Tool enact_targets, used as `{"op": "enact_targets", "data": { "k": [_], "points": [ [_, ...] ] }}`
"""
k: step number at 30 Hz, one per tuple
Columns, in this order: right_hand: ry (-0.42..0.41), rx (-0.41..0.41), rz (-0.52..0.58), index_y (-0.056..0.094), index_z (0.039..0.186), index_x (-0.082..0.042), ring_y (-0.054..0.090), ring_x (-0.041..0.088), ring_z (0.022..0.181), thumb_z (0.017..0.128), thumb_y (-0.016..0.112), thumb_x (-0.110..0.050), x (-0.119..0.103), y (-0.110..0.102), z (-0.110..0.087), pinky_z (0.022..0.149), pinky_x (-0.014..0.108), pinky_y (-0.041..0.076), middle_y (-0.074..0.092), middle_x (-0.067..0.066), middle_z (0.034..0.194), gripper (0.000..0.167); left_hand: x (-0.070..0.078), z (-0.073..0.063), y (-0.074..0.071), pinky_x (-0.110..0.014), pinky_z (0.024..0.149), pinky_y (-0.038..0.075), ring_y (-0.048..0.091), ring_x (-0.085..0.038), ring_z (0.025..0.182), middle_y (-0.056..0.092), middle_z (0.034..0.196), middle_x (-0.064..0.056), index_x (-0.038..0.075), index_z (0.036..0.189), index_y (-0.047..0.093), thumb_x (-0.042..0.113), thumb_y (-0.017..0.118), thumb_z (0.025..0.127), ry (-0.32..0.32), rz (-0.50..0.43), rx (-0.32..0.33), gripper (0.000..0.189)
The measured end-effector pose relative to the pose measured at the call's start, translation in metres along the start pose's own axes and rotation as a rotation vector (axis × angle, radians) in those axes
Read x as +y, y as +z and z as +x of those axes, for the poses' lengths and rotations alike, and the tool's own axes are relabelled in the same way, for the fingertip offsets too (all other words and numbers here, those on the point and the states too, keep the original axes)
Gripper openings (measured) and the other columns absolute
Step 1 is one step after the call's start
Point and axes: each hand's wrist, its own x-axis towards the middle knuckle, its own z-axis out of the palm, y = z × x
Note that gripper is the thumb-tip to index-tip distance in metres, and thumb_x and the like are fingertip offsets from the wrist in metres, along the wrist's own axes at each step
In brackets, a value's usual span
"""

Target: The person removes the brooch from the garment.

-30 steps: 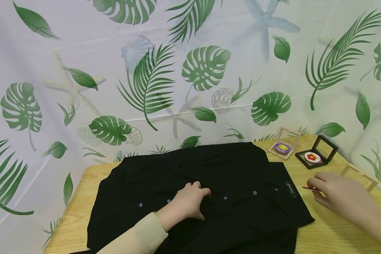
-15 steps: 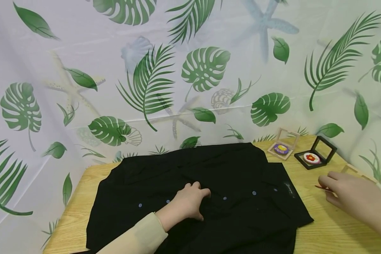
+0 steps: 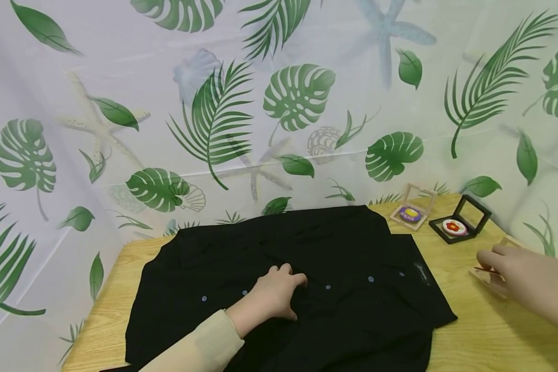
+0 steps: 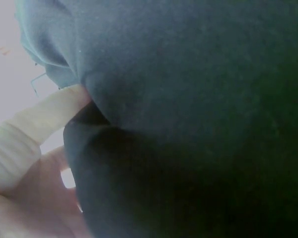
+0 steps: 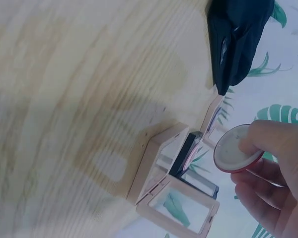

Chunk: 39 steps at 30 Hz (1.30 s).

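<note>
A black buttoned shirt lies spread on the wooden table, a row of small blue buttons across it. My left hand rests on its middle, fingers and thumb spread apart. In the left wrist view, my thumb touches dark fabric, which hides part of the fingers. My right hand pinches a round badge by its edge; its pale face and red rim show in the right wrist view. This hand hovers over an open beige display case at the table's right, covering much of it in the head view.
Toward the back right stand two more open cases: a beige one with a purple and yellow badge, and a black one with a red-flower badge. Leaf-patterned cloth rises behind the table.
My right hand has moved to the right with the badge, away from the shirt's edge and over the beige case. The left hand stays in place on the shirt.
</note>
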Motion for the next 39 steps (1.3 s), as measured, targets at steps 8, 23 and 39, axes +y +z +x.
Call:
{"op": "enact_targets", "data": {
  "k": [8,23,39],
  "points": [
    [0.081,-0.147,0.015,0.060,0.078,-0.017,0.045,0.011,0.061,0.072,0.091,0.000,0.008,-0.003,0.000,0.051,0.027,0.040,0.056,-0.003,0.073,0.036,0.000,0.000,0.000,-0.046,0.078,0.058,0.058,-0.026,0.107,0.059,0.125,-0.005,0.032,0.130,0.067,0.040,0.098,0.075,-0.008,-0.002,0.000,0.064],
    [0.137,-0.211,0.042,0.060,0.081,-0.011,0.046,0.014,0.058,0.075,0.085,0.006,0.022,0.008,-0.009,0.051,0.027,0.040,0.054,0.001,0.071,0.031,-0.001,0.000,0.000,-0.045,0.077,0.057,0.057,-0.024,0.105,0.059,0.125,-0.005,0.032,0.132,0.066,0.040,0.098,0.076,-0.003,-0.003,-0.007,0.065],
    [0.117,-0.120,0.029,0.059,0.078,-0.008,0.044,0.014,0.057,0.071,0.086,0.006,0.033,0.029,-0.012,0.049,0.027,0.039,0.051,0.002,0.068,0.032,-0.002,0.000,0.002,-0.042,0.076,0.056,0.054,-0.021,0.103,0.058,0.124,-0.004,0.033,0.133,0.066,0.041,0.097,0.076,-0.003,0.005,-0.005,0.065]
  ]
}}
